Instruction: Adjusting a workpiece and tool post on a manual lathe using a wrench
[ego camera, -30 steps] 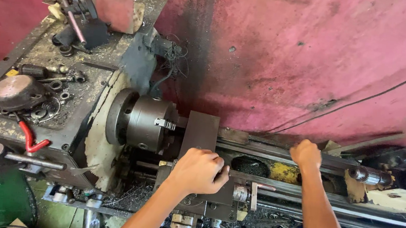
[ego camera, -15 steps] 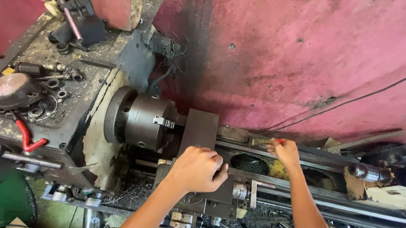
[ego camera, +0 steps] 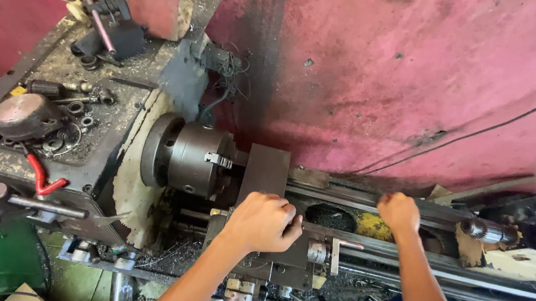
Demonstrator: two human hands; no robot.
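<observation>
A dark rectangular block (ego camera: 265, 172), clamped in the lathe chuck (ego camera: 191, 158) at centre frame, is steadied by the left hand (ego camera: 263, 221), its fingers curled over the carriage just below it. The right hand (ego camera: 398, 212) is clenched on the bed rail (ego camera: 441, 212) at centre right; whether anything is gripped cannot be told. A set-up step is judged in hand, calling for careful alignment next.

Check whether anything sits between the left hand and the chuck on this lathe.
Yes. A dark flat plate stands upright right against the chuck, directly above the left hand, which rests closed on the carriage. The right hand is off to the side on the bed rail, clear of that path.
</observation>
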